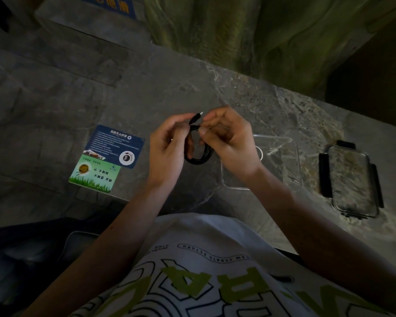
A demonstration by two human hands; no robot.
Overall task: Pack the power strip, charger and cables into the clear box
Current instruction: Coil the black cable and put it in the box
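At the left of the frame I saw two glossy printed cards, one navy (117,146) and one green (94,173), lying flat and touching on a veined grey stone counter (169,88). At centre, my left hand (167,152) pinched a coiled black cable (198,154), its thin rubbery loops hanging below the fingers. My right hand (229,143), just beside it, gripped the cable's free end, the small plug pointing up between both hands. Right of centre sat the clear box (293,161), a rounded rectangle of transparent plastic, partly hidden by my right wrist. Its black-clasped lid (351,179) lay apart at far right.
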